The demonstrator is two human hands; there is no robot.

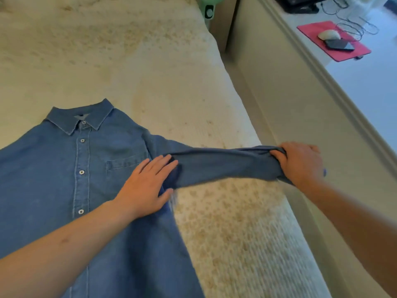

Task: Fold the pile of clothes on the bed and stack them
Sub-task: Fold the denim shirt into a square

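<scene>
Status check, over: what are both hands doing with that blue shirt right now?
Left hand flat, pressing the denim shirt by its chest pocket. Right hand gripping the sleeve end, stretched sideways over the bed. Nothing in the way.

Count on inspection: one blue denim shirt (64,190) on one bed (150,61), with four white buttons visible on its placket and one chest pocket (126,166). Two hands in view, one left hand (146,186), one right hand (300,162). On the desk (365,82): one red mat (348,53), one pale mouse (328,35), one dark phone (339,45)
</scene>
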